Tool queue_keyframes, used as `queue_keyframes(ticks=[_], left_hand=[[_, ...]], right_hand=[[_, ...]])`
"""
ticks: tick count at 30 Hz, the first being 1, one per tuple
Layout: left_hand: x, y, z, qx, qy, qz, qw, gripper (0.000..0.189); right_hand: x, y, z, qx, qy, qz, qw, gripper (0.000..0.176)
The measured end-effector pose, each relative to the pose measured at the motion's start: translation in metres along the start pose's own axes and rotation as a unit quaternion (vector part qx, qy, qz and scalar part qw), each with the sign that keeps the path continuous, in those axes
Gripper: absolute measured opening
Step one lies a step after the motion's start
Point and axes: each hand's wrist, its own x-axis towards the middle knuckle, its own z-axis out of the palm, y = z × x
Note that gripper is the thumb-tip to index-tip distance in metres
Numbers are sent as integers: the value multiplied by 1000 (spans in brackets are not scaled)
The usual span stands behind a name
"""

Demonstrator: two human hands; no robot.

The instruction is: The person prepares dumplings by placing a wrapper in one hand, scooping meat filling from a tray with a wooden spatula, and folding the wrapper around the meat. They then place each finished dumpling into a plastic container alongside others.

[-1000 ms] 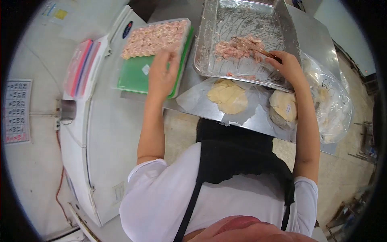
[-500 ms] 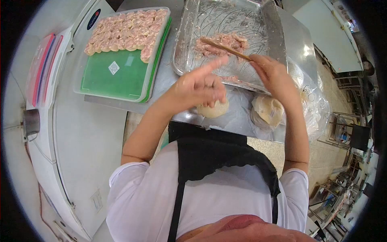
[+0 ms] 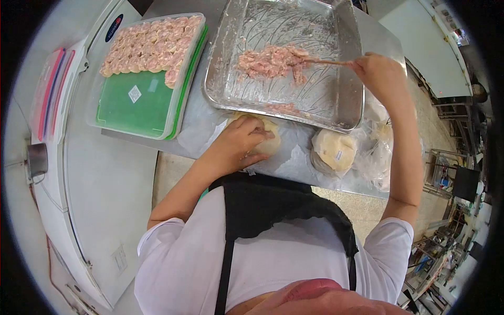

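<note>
My left hand (image 3: 241, 143) is curled over a stack of round, pale dumpling wrappers (image 3: 273, 137), with its thumb and fingers on the near side of the stack. Whether a single wrapper is pinched cannot be made out. In my right hand (image 3: 379, 76) is the end of a thin wooden spatula (image 3: 331, 62). Its far tip is buried in pink minced meat (image 3: 270, 62), which lies in a deep metal tray (image 3: 336, 100) smeared with filling. To the left, a plastic container (image 3: 170, 118) holds rows of filled dumplings (image 3: 149, 44) on a green base.
A second wrapper stack (image 3: 336, 151) in plastic sits near the table edge, beside a clear plastic bag (image 3: 375, 163). White paper sheets lie under the stacks. A white freezer (image 3: 113, 194) stands at the left; shelving racks (image 3: 438, 168) are at the right.
My left hand has come down from above onto the wrapper stack, its pointing finger now curled. My right hand has moved right and up, and the spatula tip has gone into the meat.
</note>
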Motion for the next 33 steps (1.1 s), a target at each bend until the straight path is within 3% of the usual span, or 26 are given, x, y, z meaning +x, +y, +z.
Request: queue_keyframes(ticks=[2,4,7,9,15,17,18,20,21,23,24,26,27,29,31,33], left_hand=[[-1,-1,6,43,-2,-16,999,24],[0,-10,9,62,-11,6,998,24],[-2,-13,9,58,3,31,998,21],[0,-10,7,36,24,41,998,18],[-3,2,-2,-35,147,16,988,13],[-5,4,-7,-151,133,-83,976,14],[-7,2,-8,-152,138,-81,975,14],[-11,-1,-10,-378,152,-233,883,15],[-8,1,-14,-380,152,-230,883,15],[9,10,-34,-670,222,-205,678,19],[17,11,-42,-671,221,-203,678,19],[37,5,-57,-389,302,-150,857,25],[49,-4,-65,-338,319,-133,875,26],[72,-26,-75,-287,341,-116,888,27],[94,-45,-74,-226,433,-77,869,27],[98,-64,-66,-239,452,-85,855,27]], right_hand=[[-10,-2,38,-39,123,-88,988,23],[-32,-41,40,-77,13,-30,996,20],[-58,-63,5,-10,-35,-59,998,13],[-60,-64,-12,11,-77,-84,993,20],[7,-5,27,-21,47,21,998,28],[-9,-34,48,-70,58,-46,995,31],[-20,-51,38,-68,41,-52,995,29],[-44,-73,19,-69,22,-59,996,28],[-54,-79,9,-34,-3,-86,996,27],[-57,-76,-10,7,-43,-91,995,28],[-52,-67,-17,6,-42,-90,995,28],[-26,-41,-22,61,-85,12,994,32],[-11,-28,-17,80,-67,41,994,32],[19,2,15,95,-50,65,992,32],[41,25,69,138,33,61,988,30],[43,9,88,162,43,27,985,28]])
